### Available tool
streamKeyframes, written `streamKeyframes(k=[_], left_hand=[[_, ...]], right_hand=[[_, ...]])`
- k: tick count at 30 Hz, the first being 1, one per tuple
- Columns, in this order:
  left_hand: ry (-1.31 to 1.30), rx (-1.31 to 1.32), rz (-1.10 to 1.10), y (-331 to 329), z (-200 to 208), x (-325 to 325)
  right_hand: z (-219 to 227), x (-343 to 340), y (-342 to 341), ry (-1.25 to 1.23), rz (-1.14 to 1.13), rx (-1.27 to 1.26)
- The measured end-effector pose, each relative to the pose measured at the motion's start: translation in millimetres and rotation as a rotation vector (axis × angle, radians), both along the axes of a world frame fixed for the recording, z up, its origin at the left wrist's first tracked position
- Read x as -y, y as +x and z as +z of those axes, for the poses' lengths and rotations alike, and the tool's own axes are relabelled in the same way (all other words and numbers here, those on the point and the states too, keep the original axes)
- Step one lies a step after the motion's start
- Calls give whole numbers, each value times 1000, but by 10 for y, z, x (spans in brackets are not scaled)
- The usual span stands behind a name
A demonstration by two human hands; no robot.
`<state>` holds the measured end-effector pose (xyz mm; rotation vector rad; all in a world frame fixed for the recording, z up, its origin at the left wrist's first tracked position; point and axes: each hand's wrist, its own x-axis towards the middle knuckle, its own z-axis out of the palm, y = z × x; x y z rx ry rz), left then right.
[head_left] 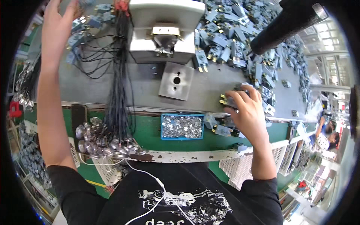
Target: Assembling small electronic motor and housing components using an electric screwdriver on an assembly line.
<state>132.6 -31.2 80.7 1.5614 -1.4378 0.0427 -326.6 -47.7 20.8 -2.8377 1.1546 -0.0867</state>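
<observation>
My right hand (247,114) curls its fingers around a grey plug housing with brass pins (223,100), just above the bench top; the fingers cover most of it. At the upper left, my left hand (58,22) reaches over a small heap of grey plug housings (93,21). Its thumb and fingers are spread apart, and the frame's top edge cuts off the fingertips. Between the hands stands a pale machine block with a metal fixture (165,35). In front of it lies a square metal plate with holes (177,80).
A bundle of black cords (120,82) hangs over the bench edge, ending in round metal pieces (105,140). A blue tray (182,138) holds small metal bits. Many grey housings (225,39) cover the far right, under a black tube (287,28). Another person (326,137) is at far right.
</observation>
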Motion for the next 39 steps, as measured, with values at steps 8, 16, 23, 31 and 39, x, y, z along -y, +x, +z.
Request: streamKeyframes(k=[8,16,23,31,39], left_hand=[[548,449,-701,-804,-375,-526],[914,923,-724,-1256,-586,-710],[1049,1022,-749,-1273,-594,-769],[781,764,-809,-1081,-441,-765],[586,569,-755,-1113,-253,-669]], right_hand=[[455,35,469,281,-52,498],[207,240,1208,290,324,154],[6,137,1265,284,152,252],[-40,91,1107,255,192,363],[-227,-25,1149,30,182,325]])
